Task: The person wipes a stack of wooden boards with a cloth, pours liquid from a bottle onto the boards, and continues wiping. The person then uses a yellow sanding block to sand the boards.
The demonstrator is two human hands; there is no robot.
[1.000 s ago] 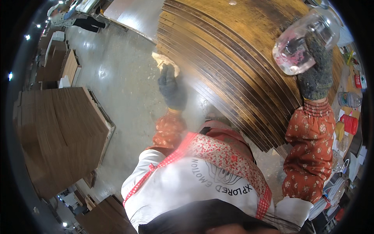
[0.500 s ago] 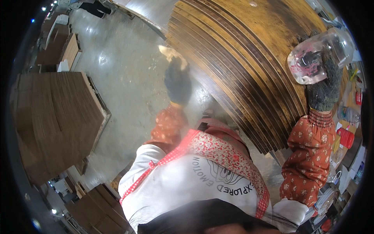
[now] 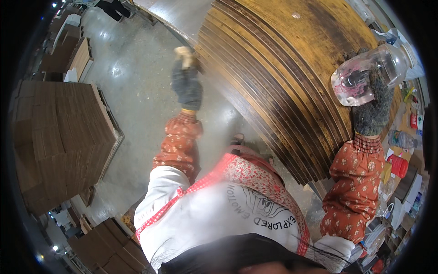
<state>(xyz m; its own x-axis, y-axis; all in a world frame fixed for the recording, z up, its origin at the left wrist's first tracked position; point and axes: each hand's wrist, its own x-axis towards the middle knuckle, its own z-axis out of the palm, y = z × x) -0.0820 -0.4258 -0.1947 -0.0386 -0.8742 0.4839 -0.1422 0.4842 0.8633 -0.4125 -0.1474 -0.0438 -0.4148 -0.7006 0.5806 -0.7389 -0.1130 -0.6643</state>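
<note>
My right hand [image 3: 372, 107], in a dark grey knit glove, grips a clear plastic bottle [image 3: 362, 77] with pink marks, tilted on its side over the top board. Under it is a stack of worn brown boards [image 3: 315, 41], their near-left edges stepped like stairs. My left hand [image 3: 186, 84], gloved alike, is out beyond the stack's left edge, over the floor. Something pale [image 3: 184, 52] shows at its fingertips. Motion smears it, so I cannot tell whether it is bare fingers or a held thing.
Tall piles of brown cardboard [image 3: 64, 137] stand on pallets to the left. Another cardboard pile [image 3: 107, 246] is at lower left. At the right, a cluttered surface holds a red container [image 3: 398, 165] and a clear bottle [image 3: 402, 139]. A person's dark-clothed legs [image 3: 114, 9] show far off.
My left hand has moved left and slightly farther away, off the stack's side. My right hand and the bottle have shifted slightly left and nearer in the picture, the bottle still gripped.
</note>
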